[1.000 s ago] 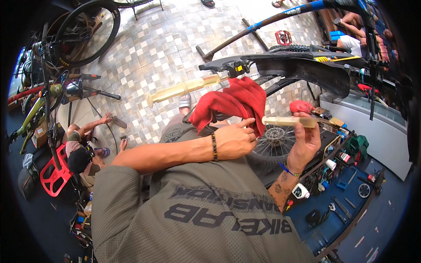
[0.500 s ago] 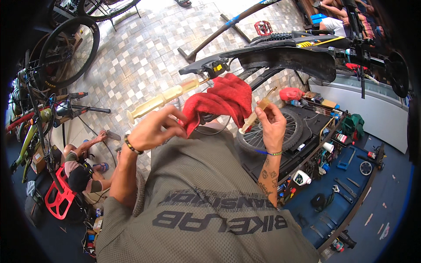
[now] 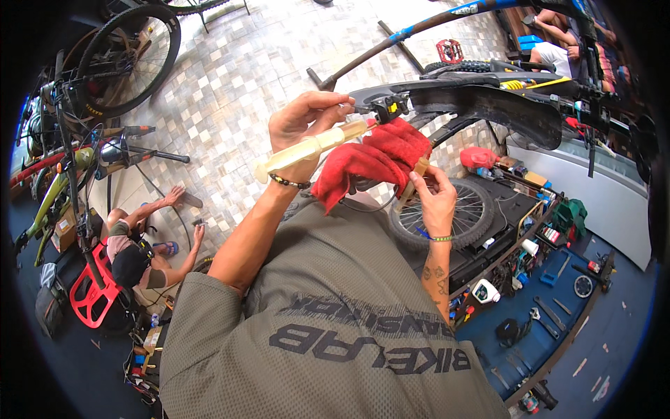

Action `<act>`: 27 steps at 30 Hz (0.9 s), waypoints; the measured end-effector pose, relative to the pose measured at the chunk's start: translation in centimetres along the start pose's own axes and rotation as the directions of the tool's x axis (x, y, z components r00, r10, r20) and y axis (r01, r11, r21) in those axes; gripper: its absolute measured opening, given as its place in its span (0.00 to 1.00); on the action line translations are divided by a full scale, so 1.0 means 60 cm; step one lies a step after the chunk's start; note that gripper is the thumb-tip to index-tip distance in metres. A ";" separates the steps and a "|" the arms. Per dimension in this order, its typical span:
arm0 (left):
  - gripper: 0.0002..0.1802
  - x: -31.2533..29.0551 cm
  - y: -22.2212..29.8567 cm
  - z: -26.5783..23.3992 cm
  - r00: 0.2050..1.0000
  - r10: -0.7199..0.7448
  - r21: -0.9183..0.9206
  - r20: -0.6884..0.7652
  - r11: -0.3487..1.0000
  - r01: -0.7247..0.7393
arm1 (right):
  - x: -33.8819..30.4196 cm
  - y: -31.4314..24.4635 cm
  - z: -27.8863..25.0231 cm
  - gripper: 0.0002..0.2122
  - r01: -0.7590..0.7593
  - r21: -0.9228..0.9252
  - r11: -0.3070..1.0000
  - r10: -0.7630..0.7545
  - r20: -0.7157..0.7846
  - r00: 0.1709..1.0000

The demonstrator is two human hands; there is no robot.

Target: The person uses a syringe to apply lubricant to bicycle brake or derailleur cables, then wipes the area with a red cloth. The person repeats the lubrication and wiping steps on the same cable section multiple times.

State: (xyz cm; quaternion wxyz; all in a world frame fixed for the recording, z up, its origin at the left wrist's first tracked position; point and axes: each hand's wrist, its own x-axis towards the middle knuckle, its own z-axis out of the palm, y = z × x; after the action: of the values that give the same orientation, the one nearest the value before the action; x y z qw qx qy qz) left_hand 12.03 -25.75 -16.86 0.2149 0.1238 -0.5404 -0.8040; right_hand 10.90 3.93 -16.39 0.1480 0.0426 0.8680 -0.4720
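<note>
My left hand (image 3: 306, 120) reaches up behind a large yellowish plastic syringe (image 3: 317, 145). Its fingers close together near a dark tip beside a black brake caliper (image 3: 388, 109) with a yellow insert; what they pinch is hidden. The syringe's nozzle end meets the area of this caliper, and its barrel slants across my left wrist. A red cloth (image 3: 370, 159) hangs bunched below the caliper. In my right hand (image 3: 434, 197), upright and beside the cloth, is a smaller syringe (image 3: 406, 190) with amber tint, gripped between thumb and fingers.
A bicycle with a black mudguard (image 3: 481, 105) stretches right. Below it lies a spoked wheel (image 3: 471, 213) on a black surface. Wrenches (image 3: 548, 312) rest on a blue bench (image 3: 516, 353). At left, a person (image 3: 136, 262) crouches near a red plastic frame (image 3: 94, 290) and several bikes.
My left hand has moved up and right from beside the red cloth to near the caliper, behind the large syringe. My right hand still holds the smaller syringe. The view has shifted slightly.
</note>
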 end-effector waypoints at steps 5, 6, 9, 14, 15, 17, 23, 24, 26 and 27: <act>0.10 -0.005 -0.022 0.006 0.998 0.057 -0.051 -0.016 0.997 -0.058 | -0.008 -0.014 0.010 0.15 0.043 -0.075 0.996 -0.046 -0.037 0.998; 0.10 -0.005 -0.025 0.006 0.998 0.068 -0.037 -0.005 0.997 -0.068 | -0.009 -0.023 0.013 0.15 0.059 -0.103 0.993 -0.064 -0.046 0.997; 0.10 -0.003 -0.029 0.010 0.993 0.114 -0.021 0.012 0.993 -0.114 | -0.012 -0.041 0.018 0.16 0.089 -0.168 0.982 -0.099 -0.051 0.994; 0.12 0.000 -0.036 0.022 0.989 0.144 -0.089 -0.024 0.985 -0.146 | -0.012 -0.043 0.017 0.16 0.105 -0.187 0.977 -0.114 -0.038 0.993; 0.11 0.001 -0.041 0.016 0.978 0.209 -0.006 0.015 0.978 -0.209 | -0.012 -0.043 0.017 0.16 0.105 -0.193 0.976 -0.114 -0.036 0.993; 0.11 0.003 -0.052 0.000 0.940 0.325 0.151 0.106 0.929 -0.338 | -0.011 -0.044 0.017 0.15 0.112 -0.198 0.974 -0.122 -0.038 0.992; 0.13 0.012 -0.002 -0.001 0.879 0.427 0.382 0.211 0.792 -0.476 | -0.008 -0.038 0.019 0.15 0.120 -0.185 0.975 -0.129 -0.036 0.991; 0.13 0.016 -0.001 -0.005 0.875 0.426 0.395 0.231 0.781 -0.484 | -0.007 -0.038 0.019 0.15 0.124 -0.181 0.976 -0.132 -0.032 0.991; 0.13 0.029 -0.004 -0.013 0.866 0.421 0.421 0.270 0.757 -0.499 | -0.006 -0.039 0.017 0.15 0.121 -0.199 0.973 -0.129 -0.028 0.991; 0.12 0.031 -0.005 -0.015 0.864 0.422 0.423 0.275 0.754 -0.503 | -0.005 -0.040 0.017 0.15 0.120 -0.206 0.971 -0.129 -0.026 0.991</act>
State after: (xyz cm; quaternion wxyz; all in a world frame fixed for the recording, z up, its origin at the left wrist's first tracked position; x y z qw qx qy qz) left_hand 10.72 -27.26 -17.39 0.3252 -0.0306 -0.7520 -0.5726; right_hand 10.88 1.80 -14.90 0.1046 -0.0181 0.9156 -0.3878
